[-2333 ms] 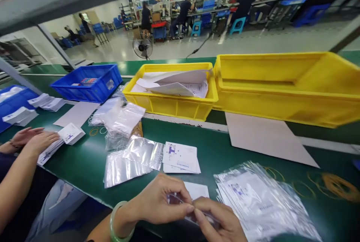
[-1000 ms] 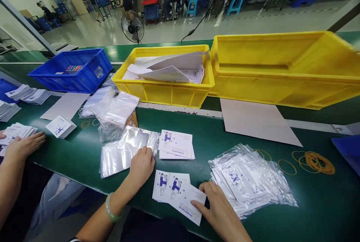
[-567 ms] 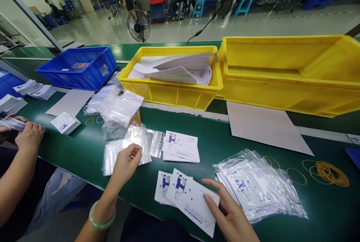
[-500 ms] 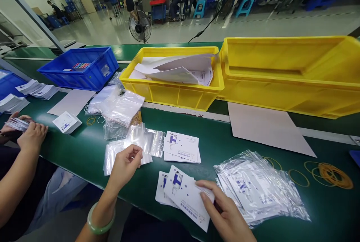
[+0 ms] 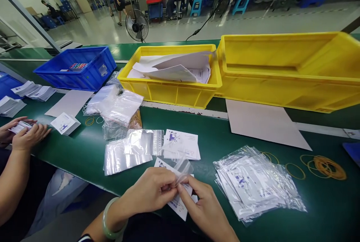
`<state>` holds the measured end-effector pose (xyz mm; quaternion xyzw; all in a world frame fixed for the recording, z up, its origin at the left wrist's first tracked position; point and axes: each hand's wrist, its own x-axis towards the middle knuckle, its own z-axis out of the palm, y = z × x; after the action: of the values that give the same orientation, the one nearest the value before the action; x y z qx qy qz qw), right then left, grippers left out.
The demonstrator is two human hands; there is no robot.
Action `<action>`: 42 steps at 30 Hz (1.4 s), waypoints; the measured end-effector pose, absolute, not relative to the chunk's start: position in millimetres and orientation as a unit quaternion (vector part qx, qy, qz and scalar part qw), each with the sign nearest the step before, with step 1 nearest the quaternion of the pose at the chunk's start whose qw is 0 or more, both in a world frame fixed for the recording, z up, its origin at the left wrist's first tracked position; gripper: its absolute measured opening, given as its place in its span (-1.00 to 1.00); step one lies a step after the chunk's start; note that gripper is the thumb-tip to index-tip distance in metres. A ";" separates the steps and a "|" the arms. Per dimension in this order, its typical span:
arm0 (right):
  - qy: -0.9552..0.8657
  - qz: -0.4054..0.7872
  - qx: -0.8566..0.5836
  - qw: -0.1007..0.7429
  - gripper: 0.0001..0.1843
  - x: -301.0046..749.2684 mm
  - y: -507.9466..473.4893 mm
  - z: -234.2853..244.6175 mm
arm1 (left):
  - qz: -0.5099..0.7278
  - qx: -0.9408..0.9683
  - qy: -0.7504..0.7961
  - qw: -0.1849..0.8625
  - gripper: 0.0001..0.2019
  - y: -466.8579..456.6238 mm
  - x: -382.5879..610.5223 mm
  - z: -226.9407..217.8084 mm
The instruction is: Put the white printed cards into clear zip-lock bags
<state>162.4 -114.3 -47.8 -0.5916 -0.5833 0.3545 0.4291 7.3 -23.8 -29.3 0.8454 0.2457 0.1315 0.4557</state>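
Note:
My left hand (image 5: 152,191) and my right hand (image 5: 201,206) meet at the near edge of the green table (image 5: 219,140). Both pinch a small clear plastic bag (image 5: 182,167) and printed white cards (image 5: 177,202) held together between the fingertips. Just beyond lie a stack of printed cards (image 5: 181,144) and a pile of empty clear bags (image 5: 128,152). To the right of my right hand rests a heap of bagged cards (image 5: 254,184).
A co-worker's hands (image 5: 24,133) hold cards at the left, near a card stack (image 5: 64,123). Behind stand a blue bin (image 5: 75,67), a yellow bin with papers (image 5: 168,73) and a large yellow bin (image 5: 287,69). A grey sheet (image 5: 261,124) and rubber bands (image 5: 323,163) lie right.
My left hand lifted a clear bag off the pile and brought it to my right hand, which picked up the cards. Both hands now meet at the table's near edge.

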 end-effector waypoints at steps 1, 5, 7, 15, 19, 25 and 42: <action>-0.584 0.354 -0.591 0.429 -0.75 163.3 -114.8 -48.5 | 0.128 0.849 0.241 0.452 -0.68 -23.6 8.1 -29.6; -0.585 0.354 -0.595 0.423 -0.73 166.1 -114.9 -53.4 | 0.134 0.854 0.247 0.438 -0.76 -24.3 7.9 -27.2; -0.581 0.348 -0.599 0.426 -0.73 166.0 -114.4 -56.1 | 0.147 0.845 0.269 0.439 -0.88 -25.4 7.1 -25.2; -0.623 0.267 -0.598 0.428 -0.71 161.0 -113.2 -58.8 | 0.205 0.887 0.275 0.309 -0.80 -34.3 10.1 -32.0; -0.634 0.220 -0.611 0.420 -0.69 159.1 -114.8 -59.5 | 0.280 0.888 0.311 0.193 -0.76 -35.4 11.4 -36.3; -0.622 0.209 -0.624 0.423 -0.81 167.3 -118.0 -54.4 | 0.235 0.916 0.270 0.184 -0.80 -37.8 7.1 -31.0; -0.528 0.226 -0.701 0.423 -0.74 184.9 -137.9 -63.5 | 0.277 0.873 0.366 0.164 -0.78 -28.7 -6.0 -22.9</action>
<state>184.9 -137.9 -63.5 -0.7007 -0.5281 0.2263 0.4231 -6.0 -28.7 -22.9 0.8729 0.3663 0.2775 0.1638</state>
